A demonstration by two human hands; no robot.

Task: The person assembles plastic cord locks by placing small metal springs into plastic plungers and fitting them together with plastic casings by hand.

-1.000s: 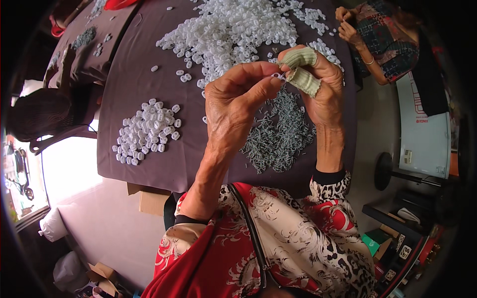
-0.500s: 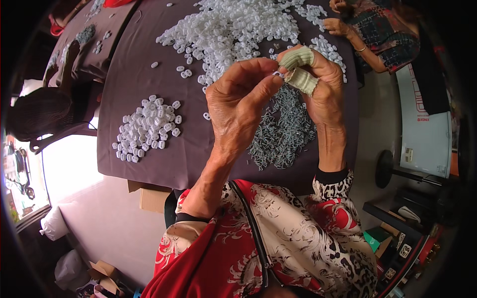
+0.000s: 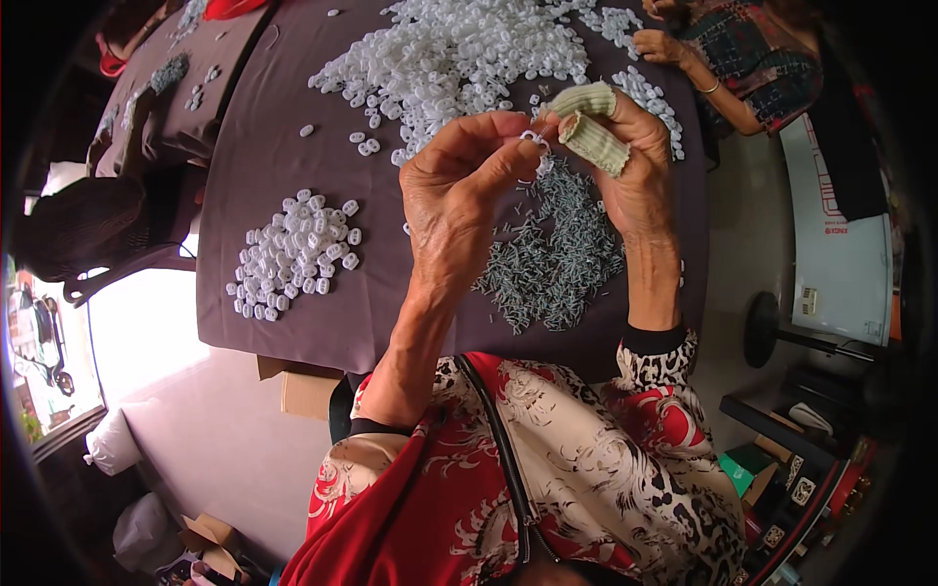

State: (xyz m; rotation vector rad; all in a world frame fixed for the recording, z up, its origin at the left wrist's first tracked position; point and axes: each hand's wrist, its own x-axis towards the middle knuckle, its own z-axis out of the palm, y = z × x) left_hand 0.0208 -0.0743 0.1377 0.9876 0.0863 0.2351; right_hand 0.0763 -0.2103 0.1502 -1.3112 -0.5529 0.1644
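Unmoved: two hands (image 3: 547,166), one white piece (image 3: 533,138)

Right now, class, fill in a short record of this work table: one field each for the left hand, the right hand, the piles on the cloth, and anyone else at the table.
Left hand: left hand raised over the table, pinching a small white plastic piece at its fingertips.
Right hand: right hand meets the same piece; two fingers wear ribbed pale green finger covers.
Surface: dark purple cloth.
Piles: large white heap at the far side; small white pile on the left; grey pins under the hands.
Others: another person's hand at the far right.
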